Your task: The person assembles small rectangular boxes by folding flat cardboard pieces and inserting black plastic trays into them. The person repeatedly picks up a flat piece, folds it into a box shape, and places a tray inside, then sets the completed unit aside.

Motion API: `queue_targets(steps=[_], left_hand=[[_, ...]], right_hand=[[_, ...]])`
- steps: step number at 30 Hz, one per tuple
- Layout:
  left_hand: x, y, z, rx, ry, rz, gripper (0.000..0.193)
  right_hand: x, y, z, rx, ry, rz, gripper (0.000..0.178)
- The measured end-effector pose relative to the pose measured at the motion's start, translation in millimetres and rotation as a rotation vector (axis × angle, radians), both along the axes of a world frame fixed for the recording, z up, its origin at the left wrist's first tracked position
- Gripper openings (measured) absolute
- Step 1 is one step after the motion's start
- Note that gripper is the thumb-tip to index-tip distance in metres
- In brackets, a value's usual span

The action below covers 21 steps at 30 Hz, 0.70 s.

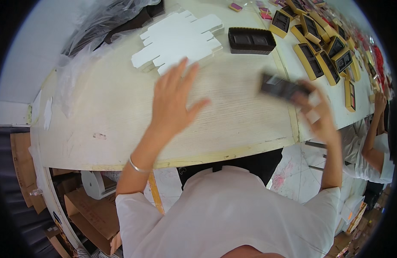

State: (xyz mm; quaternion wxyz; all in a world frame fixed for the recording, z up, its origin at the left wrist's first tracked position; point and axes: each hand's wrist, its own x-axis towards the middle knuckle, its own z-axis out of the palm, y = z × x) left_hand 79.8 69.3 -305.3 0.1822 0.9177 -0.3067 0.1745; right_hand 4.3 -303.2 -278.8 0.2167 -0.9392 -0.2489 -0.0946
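My left hand [172, 101] is open, its fingers stretched toward a stack of flat white die-cut box blanks [179, 41] at the far middle of the table. The fingertips reach close to the stack's near edge; I cannot tell whether they touch it. On the right, my right hand [316, 109] grips a small dark compartmented tray [276, 87], held over the table and smeared by motion. Farther back stands a stack of dark brown plastic trays [252, 41] with two compartments on top.
Several yellow boxes with dark inserts [310, 60] lie piled at the far right. Crumpled clear plastic [93, 32] covers the far left corner. A co-worker's arm [374, 129] rests at the right edge. Cardboard boxes [91, 215] stand under the table at left.
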Motion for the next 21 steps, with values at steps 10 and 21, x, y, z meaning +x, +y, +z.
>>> queue_targets(steps=[10,21], left_hand=[[59.3,3.9,-21.1,0.148,-0.356,0.032,0.007],[12.2,14.3,37.1,-0.213,-0.276,-0.078,0.018]], right_hand=[[41.2,10.4,8.8,-0.047,-0.318,-0.129,0.045],[14.0,76.1,-15.1,0.202,-0.273,0.077,0.051]])
